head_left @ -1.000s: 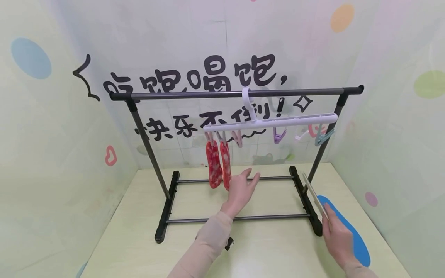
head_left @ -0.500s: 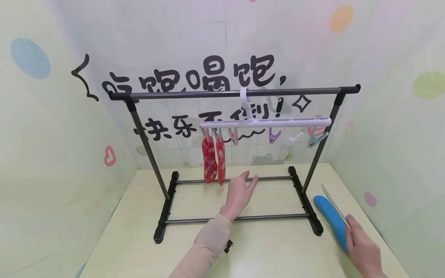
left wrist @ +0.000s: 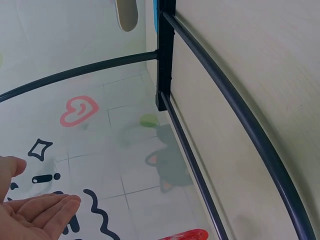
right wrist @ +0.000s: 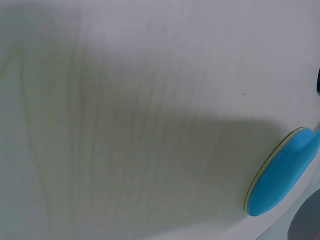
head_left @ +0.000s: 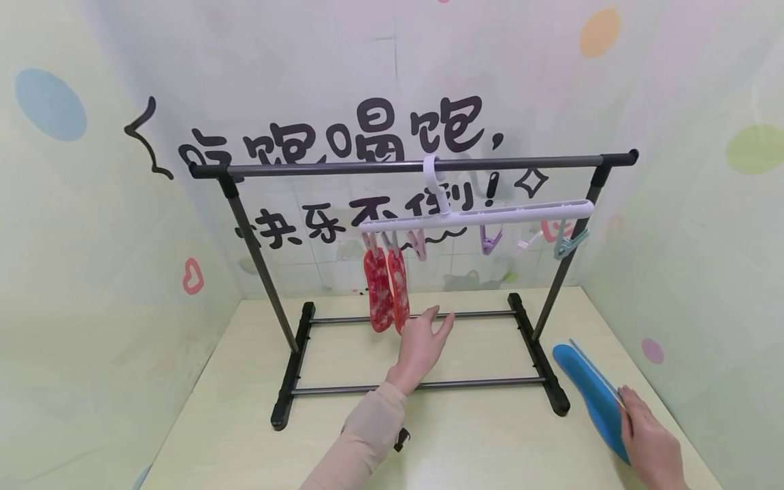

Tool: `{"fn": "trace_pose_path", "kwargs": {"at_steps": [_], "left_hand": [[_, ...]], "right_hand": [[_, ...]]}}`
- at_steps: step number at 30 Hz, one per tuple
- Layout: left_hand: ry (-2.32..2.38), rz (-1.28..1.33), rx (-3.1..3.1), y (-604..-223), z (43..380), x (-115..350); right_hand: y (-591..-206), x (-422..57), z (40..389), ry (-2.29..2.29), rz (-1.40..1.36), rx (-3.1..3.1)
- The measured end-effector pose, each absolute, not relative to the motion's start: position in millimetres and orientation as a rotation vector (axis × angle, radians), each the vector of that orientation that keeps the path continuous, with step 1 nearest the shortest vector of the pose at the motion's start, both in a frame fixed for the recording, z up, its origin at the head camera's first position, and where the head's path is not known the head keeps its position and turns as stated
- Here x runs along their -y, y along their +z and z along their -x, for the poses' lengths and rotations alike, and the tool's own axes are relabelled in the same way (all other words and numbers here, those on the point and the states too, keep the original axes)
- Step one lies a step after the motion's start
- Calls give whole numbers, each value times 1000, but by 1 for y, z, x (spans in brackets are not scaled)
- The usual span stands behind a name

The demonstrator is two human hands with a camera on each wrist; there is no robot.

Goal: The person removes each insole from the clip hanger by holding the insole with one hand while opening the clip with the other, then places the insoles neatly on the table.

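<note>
In the head view my right hand (head_left: 652, 439), at the lower right, pinches a thin insole (head_left: 597, 373) seen nearly edge-on. It overlaps a blue insole (head_left: 591, 401) lying on the table. The right wrist view shows an insole's blue face (right wrist: 285, 175) and pale edge. My left hand (head_left: 419, 347) reaches over the rack's base with fingers spread and nothing in them, just right of two red, white-mottled insole-shaped pads (head_left: 379, 292). Those pads hang by clips from a lilac hanger (head_left: 478, 218); in the left wrist view one red tip (left wrist: 190, 235) shows below the left hand (left wrist: 37, 212).
A black rack (head_left: 318, 168) stands on the pale wooden table (head_left: 214, 408), with the hanger hooked over its top bar. Several pegs, including a purple clip (head_left: 488, 241) and a blue-green clip (head_left: 569, 241), hang without a load. Printed curtain walls enclose the table on three sides.
My right hand has moved right and nearer, bringing its insole down over the blue one. The hanger swung left, then back right. My left hand has hardly moved.
</note>
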State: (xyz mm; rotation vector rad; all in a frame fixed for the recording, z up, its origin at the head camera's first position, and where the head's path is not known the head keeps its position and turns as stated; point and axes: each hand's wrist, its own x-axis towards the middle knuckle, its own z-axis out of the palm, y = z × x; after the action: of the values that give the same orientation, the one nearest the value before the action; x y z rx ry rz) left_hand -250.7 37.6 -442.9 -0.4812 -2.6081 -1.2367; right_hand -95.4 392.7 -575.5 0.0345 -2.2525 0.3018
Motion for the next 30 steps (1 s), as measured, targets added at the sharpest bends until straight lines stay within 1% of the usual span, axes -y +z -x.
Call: {"fn": "trace_pose_path", "kwargs": {"at_steps": [5,17,24,30], "left_hand": [[-1263,456,2628,-445,248,-35],[-1237,462,2591,-449,247,-30],[-1240,483,2588,-452,247,-27],[-1268,474,2603,-453,247,-26]], "right_hand": [[-581,-396,98,265,-54,2309],[-585,-392,108,275,-1,2411],[-589,-388,109,283,91,2512],[-590,-384,108,309,118,2495]]}}
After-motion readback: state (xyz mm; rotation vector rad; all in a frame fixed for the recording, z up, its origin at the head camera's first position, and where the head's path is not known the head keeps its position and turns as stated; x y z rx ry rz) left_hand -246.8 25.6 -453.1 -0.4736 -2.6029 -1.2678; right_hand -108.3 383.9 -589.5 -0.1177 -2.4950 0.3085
